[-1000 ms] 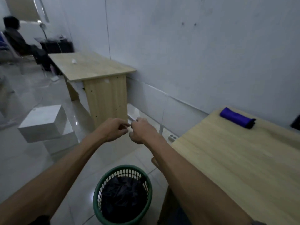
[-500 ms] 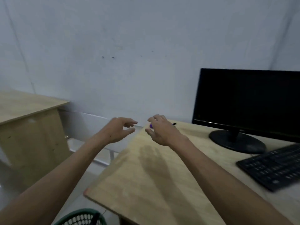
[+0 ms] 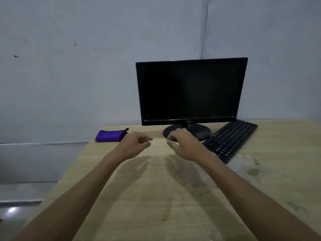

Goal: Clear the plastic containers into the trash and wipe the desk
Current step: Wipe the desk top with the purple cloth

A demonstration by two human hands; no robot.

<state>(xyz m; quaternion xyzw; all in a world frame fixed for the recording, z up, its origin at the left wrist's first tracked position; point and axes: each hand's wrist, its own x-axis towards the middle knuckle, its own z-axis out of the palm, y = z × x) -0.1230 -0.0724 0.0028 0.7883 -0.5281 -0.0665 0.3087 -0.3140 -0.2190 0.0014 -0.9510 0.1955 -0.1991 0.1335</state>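
Wooden desk point(image 3: 156, 197): left hand point(image 3: 133, 145), right hand point(image 3: 184, 145) hover, fingers loosely curled, empty.

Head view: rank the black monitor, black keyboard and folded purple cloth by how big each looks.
1. Black flat-screen monitor, clearly largest.
2. Black keyboard, lying at an angle beside the monitor's stand.
3. Folded purple cloth, smallest, at the desk's far left corner.

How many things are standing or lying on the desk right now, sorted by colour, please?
Black: 2, the monitor and the keyboard.
Purple: 1, the rolled cloth.
Total: 3.
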